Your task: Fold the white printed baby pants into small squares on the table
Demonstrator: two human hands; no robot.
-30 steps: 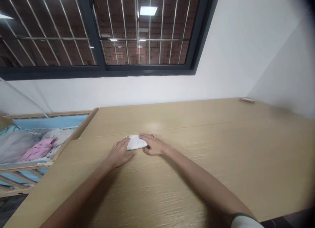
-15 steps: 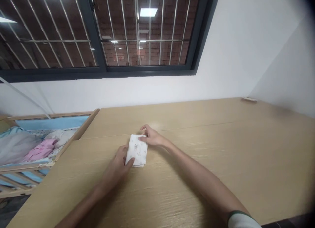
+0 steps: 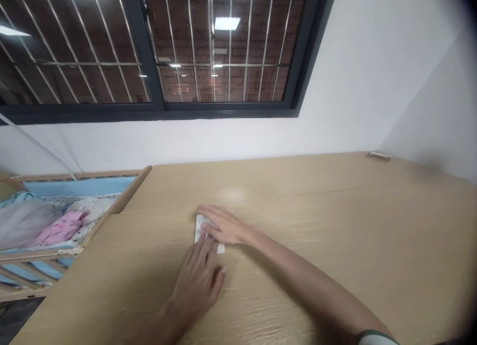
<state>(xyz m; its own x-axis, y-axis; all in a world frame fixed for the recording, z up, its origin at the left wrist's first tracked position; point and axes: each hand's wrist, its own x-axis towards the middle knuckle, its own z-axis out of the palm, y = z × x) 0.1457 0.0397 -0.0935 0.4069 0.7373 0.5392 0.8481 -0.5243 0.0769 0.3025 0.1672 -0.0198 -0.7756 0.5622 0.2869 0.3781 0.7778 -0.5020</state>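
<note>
Most of the small white folded cloth (image 3: 198, 224) is hidden. The right hand (image 3: 223, 228) lies flat across it, palm down with fingers stretched out and gripping nothing. Only a pale strip shows past that hand's fingertips, and a corner pokes out beneath its near edge. A faint print may run over the fabric, but it is too small to make out.

The left hand (image 3: 201, 280) rests just nearer than the right, also flat and spread, with its fingertips (image 3: 207, 243) reaching the cloth's near edge. Its forearm is cut off by the bottom of the frame.

Both hands sit on a pale wood-grain tabletop (image 3: 335, 245), smooth and matt, with a straight seam running just beyond the right hand.

Well to the left of the hands stands a wooden slatted crib (image 3: 112, 206) holding soft crumpled fabrics, one of them a pink garment (image 3: 61, 227). Far off to the right, a small flat object (image 3: 378, 156) lies at the tabletop's back edge, too blurred to identify.
</note>
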